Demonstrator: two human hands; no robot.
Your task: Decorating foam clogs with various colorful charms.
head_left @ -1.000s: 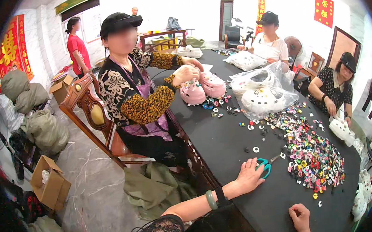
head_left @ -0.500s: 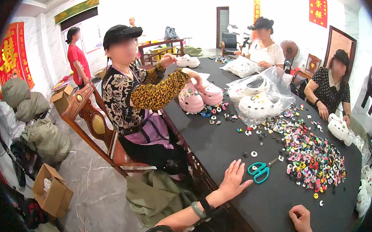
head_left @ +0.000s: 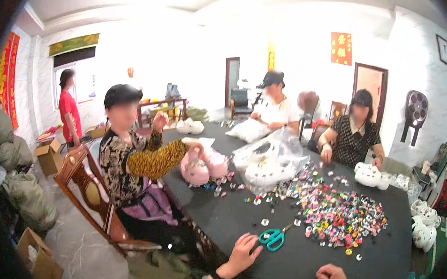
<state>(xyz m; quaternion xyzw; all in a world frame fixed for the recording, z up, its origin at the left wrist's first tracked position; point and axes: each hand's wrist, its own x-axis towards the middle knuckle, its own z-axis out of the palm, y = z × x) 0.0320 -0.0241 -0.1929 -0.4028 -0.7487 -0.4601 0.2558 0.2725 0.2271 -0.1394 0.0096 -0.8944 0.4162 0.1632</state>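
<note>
My left hand (head_left: 241, 256) lies at the near left edge of the dark table, fingers stretched, with nothing in it. Beside its fingertips are teal-handled scissors (head_left: 273, 239), blades pointing away to the right. A bracelet and a dark band circle my left wrist. At the lower edge, my right hand (head_left: 332, 276) rests with its fingers curled in; nothing shows in it. Beyond my hands spreads a heap of small colourful shoe charms (head_left: 337, 212). A few loose pieces, one a white ring-like charm (head_left: 264, 222), lie near the scissors.
Bagged white clogs (head_left: 269, 167) stand mid-table, with pink clogs (head_left: 204, 164) left of them under a co-worker's hand. Across the table, another co-worker handles a white clog (head_left: 371, 176). More white clogs (head_left: 424, 224) sit right of the table. A wooden chair (head_left: 90, 193) stands left.
My view has swung right and up, so the scene sits further left and a person in red shows at the far right. Both my hands keep their poses; the scissors lie still.
</note>
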